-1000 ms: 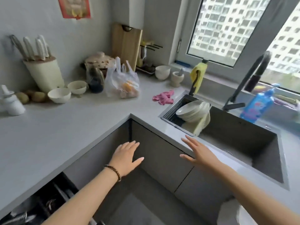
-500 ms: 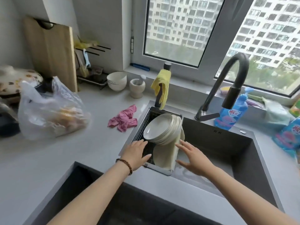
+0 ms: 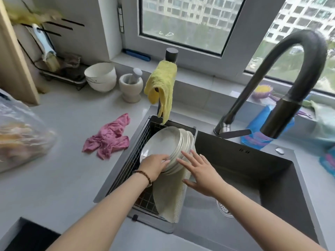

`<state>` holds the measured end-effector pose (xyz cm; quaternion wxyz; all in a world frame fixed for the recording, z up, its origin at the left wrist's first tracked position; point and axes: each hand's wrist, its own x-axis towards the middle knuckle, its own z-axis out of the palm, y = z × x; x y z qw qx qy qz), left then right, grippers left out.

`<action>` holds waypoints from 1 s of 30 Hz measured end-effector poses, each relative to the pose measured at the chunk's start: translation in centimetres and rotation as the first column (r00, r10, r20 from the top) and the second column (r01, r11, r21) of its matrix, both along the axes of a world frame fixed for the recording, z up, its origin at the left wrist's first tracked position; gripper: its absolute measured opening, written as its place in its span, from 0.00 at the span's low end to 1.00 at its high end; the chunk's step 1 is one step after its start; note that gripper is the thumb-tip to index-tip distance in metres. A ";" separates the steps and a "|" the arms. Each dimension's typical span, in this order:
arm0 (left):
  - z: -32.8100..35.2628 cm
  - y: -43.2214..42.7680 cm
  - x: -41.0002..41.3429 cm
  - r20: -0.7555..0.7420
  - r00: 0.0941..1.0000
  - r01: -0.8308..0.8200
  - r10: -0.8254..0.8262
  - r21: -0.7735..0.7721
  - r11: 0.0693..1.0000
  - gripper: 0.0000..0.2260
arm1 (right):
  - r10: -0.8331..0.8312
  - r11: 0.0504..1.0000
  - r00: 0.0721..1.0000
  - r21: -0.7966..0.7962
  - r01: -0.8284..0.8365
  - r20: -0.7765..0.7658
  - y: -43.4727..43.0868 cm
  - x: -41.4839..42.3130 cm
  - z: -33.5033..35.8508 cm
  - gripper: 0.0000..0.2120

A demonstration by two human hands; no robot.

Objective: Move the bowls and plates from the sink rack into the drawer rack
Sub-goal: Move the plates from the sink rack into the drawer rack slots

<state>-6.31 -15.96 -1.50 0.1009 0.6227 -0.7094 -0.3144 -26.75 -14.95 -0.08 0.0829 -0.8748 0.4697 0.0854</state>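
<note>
Now, one plate stack (image 3: 163, 142), left grip (image 3: 154, 166) curled on it, right grip (image 3: 201, 171) spread.

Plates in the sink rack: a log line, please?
left hand on plates | right hand open beside them | plates in sink rack

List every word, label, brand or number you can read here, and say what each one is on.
No text is legible.
Blue bottle: the label print is blurred and unreadable.
Sink ledge: the small dark marks are too small to read.
Blue packet at the right edge: the print is blurred and unreadable.
</note>
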 end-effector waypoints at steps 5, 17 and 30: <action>-0.8 -0.3 -0.6 -0.139 0.987 -0.092 0.082 -0.068 0.993 0.11 | 0.044 0.999 0.998 -0.020 -0.043 0.041 -0.5 -0.7 -0.8 0.34; 0.8 0.9 1.1 -0.137 0.983 -0.148 0.123 -0.187 0.971 0.18 | 0.032 0.999 0.999 0.000 -0.032 -0.008 -0.6 -0.6 -0.3 0.35; 9.0 7.2 3.8 -0.535 0.822 -0.354 0.195 -0.212 0.911 0.09 | -0.400 0.890 0.764 0.413 0.193 0.507 4.6 6.0 5.7 0.42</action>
